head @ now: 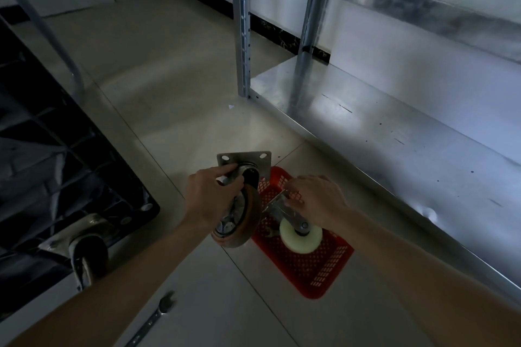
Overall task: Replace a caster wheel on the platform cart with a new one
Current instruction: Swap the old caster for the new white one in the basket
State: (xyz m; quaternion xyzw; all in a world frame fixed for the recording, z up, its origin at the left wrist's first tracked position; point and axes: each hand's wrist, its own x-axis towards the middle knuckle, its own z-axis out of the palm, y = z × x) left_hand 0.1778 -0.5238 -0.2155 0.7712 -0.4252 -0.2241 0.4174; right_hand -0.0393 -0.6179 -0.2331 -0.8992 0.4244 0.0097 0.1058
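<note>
Brown rubber caster (242, 214) in left hand (210, 200); metal plate.

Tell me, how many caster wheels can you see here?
3: a brown caster in the left hand, a white caster held by the right hand over the red basket, one mounted on the overturned cart. Others may be hidden.

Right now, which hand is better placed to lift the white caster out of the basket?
Right. The right hand already grips the white caster by its bracket above the red basket. The left hand is busy holding the brown caster.
</note>
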